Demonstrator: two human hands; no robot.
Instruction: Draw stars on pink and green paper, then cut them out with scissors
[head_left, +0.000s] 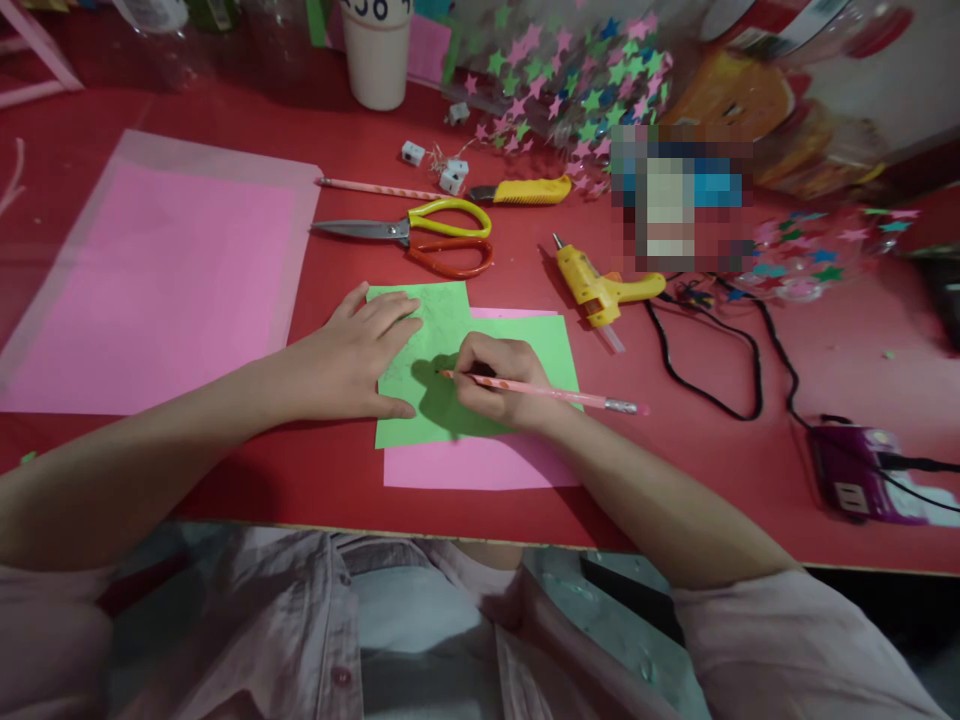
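In my right hand (499,375) is a pink striped pencil (555,391), gripped near its point, with the eraser end toward the right. Its tip is at the green paper (427,425); whether it touches, I cannot tell. My left hand (371,355) lies flat with fingers spread on the left side of that green sheet, where faint grey pencil lines show. More green paper (559,345) extends to the right beneath my right hand. Under the green sits a pink sheet (465,465), showing along the front edge.
Scissors (397,230), another pencil (375,188) and a yellow cutter (525,191) lie beyond the paper. A yellow glue gun (600,285) with a black cord is at right, near a purple box (855,475). Pink sheets (172,290) lie left; a white cup (377,60) stands behind.
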